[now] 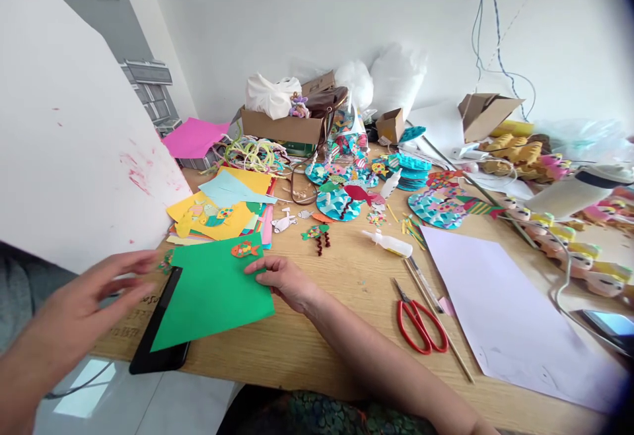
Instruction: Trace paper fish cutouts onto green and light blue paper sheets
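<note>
While the left hand (84,303) hovers open-fingered left of the table (341,276), the green sheet (212,296) lies over a black tablet (158,356); the right hand (284,281) touches its right edge, grip indiscernible; red scissors (419,323) lie beyond.

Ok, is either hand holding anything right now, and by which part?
Right hand rests on the green sheet at its right edge; grip or mere press cannot be told. Left hand is open, holding nothing.
</note>
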Motion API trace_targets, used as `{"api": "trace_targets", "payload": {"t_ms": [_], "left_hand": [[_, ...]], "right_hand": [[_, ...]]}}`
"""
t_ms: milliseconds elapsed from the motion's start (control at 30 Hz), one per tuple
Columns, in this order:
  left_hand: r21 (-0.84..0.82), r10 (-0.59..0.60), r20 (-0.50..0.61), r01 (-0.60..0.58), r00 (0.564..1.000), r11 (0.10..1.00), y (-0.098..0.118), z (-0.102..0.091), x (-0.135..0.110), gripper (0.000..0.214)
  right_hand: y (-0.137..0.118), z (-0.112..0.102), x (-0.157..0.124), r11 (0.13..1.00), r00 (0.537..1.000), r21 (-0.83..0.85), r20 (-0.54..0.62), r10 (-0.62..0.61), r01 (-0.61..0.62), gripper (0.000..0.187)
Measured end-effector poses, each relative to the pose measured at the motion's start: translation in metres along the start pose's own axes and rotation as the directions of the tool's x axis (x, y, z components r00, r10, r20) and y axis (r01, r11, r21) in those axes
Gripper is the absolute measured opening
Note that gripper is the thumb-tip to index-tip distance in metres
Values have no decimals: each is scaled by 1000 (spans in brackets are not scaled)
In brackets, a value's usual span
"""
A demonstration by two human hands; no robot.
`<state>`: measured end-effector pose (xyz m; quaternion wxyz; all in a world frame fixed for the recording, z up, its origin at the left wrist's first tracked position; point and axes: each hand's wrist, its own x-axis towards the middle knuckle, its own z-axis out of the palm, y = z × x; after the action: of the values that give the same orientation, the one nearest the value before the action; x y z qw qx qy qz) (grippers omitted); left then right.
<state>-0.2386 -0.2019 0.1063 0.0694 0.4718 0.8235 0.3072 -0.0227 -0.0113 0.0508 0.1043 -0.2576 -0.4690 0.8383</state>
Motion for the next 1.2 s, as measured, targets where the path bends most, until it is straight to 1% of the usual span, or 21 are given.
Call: {"api": "trace_targets", "payload": {"t_ms": [33,67,100,167,200,267,333,433,633,700,767,833,900,967,1000,1067,1133,1200], "left_hand": [[27,92,86,-95,992,995,12,7,8,48],[44,206,138,-214,969,976,26,17,16,45],[67,303,199,-321,932,945,39,27,23,40],[102,428,316,-479,846,872,60,49,37,34],[120,455,356,-523,816,844,67,58,43,33],[132,491,398,-578,775,805,76,73,51,32],[137,506,413,-601,757,787,78,83,55,31],[141,523,415,-620,744,772,81,90,54,30],[176,541,379,-632,751,754,88,99,46,25],[166,554,351,-633,755,756,86,98,48,26],[153,565,296,-623,770,767,81,91,55,28],[170,547,222,-584,807,794,74,80,67,30],[242,483,139,-502,865,830,65,67,85,31],[356,400,119,-415,909,837,55,58,104,32],[419,356,142,-382,924,824,49,57,114,33],[450,330,167,-370,929,813,38,60,132,31],[461,314,198,-370,929,806,27,69,146,30],[467,294,222,-366,930,805,17,81,157,29]], "right_hand": [[0,0,-3,1000,1000,-30,4,-4,4,20],[0,-1,-6,998,1000,-57,9,-7,8,19],[0,-1,-8,997,1000,-76,14,-13,14,19],[-1,-2,-15,994,999,-102,26,-34,37,18],[-2,-2,-18,992,998,-119,30,-50,53,18],[-4,-4,-24,982,996,-168,30,-86,90,19],[-5,-7,-29,968,993,-220,21,-117,118,20],[-4,-10,-33,954,990,-264,18,-139,139,23],[-1,-10,-37,933,991,-335,15,-132,129,27],[-1,-10,-38,928,993,-356,18,-114,113,28],[-2,-12,-41,921,994,-375,14,-106,103,30],[-2,-18,-45,909,994,-402,8,-112,106,31],[-2,-28,-53,899,992,-423,-9,-127,111,30],[-4,-40,-65,903,986,-412,-51,-158,123,28],[-6,-46,-72,908,981,-399,-84,-175,127,26],[-8,-59,-88,914,967,-386,-164,-197,121,24],[-9,-70,-103,921,940,-372,-257,-222,116,23],[-8,-79,-117,932,917,-351,-334,-219,94,23]]}}
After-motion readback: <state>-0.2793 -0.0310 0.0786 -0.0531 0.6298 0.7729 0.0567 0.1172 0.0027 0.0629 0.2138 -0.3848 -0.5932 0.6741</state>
